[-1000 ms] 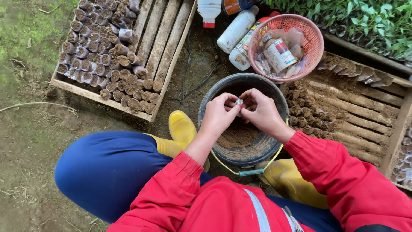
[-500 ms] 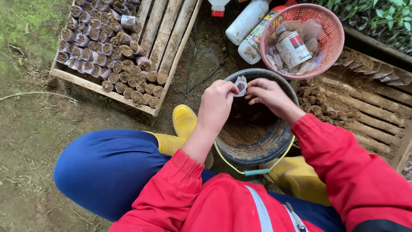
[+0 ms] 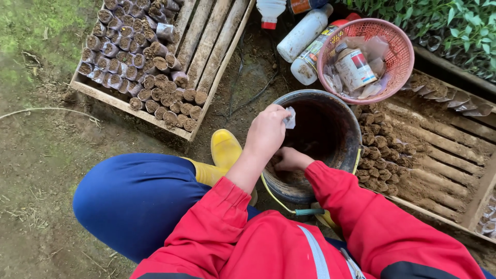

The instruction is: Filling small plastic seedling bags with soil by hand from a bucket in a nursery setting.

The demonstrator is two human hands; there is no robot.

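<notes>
The right hand (image 3: 290, 159) is leaving the small plastic bag (image 3: 290, 118) and dipping down into the bucket (image 3: 345, 120), while the left hand (image 3: 267, 130) is holding the bag alone.

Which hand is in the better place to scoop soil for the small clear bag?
Probably the right hand: it is already down inside the bucket, on the soil. The left hand holds the small clear bag above.
</notes>
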